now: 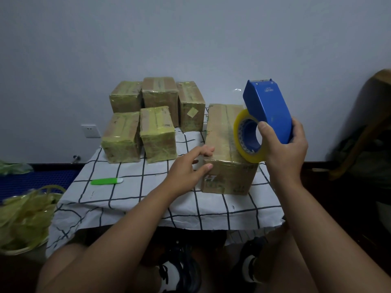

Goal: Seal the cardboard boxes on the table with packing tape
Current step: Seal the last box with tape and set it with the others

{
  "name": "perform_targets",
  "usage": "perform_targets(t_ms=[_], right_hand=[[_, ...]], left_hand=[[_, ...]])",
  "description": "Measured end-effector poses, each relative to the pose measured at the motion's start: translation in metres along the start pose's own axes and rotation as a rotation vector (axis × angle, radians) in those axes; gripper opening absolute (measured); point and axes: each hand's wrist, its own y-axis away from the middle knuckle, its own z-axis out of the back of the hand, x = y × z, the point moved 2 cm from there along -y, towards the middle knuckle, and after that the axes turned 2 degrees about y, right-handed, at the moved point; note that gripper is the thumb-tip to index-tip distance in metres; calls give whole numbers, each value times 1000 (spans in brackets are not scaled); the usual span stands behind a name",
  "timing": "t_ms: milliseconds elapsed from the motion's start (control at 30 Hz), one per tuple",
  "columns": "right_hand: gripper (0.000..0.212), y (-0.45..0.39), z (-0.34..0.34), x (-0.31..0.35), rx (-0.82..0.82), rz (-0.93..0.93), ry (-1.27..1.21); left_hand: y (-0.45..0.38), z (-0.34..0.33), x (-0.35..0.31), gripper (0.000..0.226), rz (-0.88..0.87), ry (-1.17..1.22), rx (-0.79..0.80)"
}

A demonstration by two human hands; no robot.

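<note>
6 cardboard boxes on bench (131, 199): 5 taped boxes (157, 115) clustered at far-left corner, 1 longer box (225, 149) toward right edge, w/ left hand (188, 168) curled on its near-left top corner, fingertips hooked over the edge. Right hand (285, 149) grips 1 blue tape dispenser (267, 108) w/ 1 yellow roll (246, 138) above box's near-right end; roll-box contact unclear. 1 green cutter (106, 181) near left edge; basket (23, 220) off bench, cut by frame, full of crumpled yellow tape.
</note>
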Motion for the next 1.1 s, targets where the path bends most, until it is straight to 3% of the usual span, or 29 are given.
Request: perform_targets(t_ms=[167,233,467,667,900,1100], right_hand=[[44,-1,4,-1,-8,-4,-10],[47,-1,5,-2,-14,-10,-21],[45,0,2,1,-1,-4,16],[44,1,3,1,-12,-13,4],[47,2,2,0,-7,-20,0],[48,1,3,0,-10,-14,-1]], left_hand=[[29,-29,1,41,172,143,-422],[46,-46,1,42,190,162,-493],[65,-71,-11,63,192,31,-378],[56,-66,-16,62,229,-11,-354],[44,-69,-23,49,279,114,-501],[41,-78,-22,55,258,27,-542]])
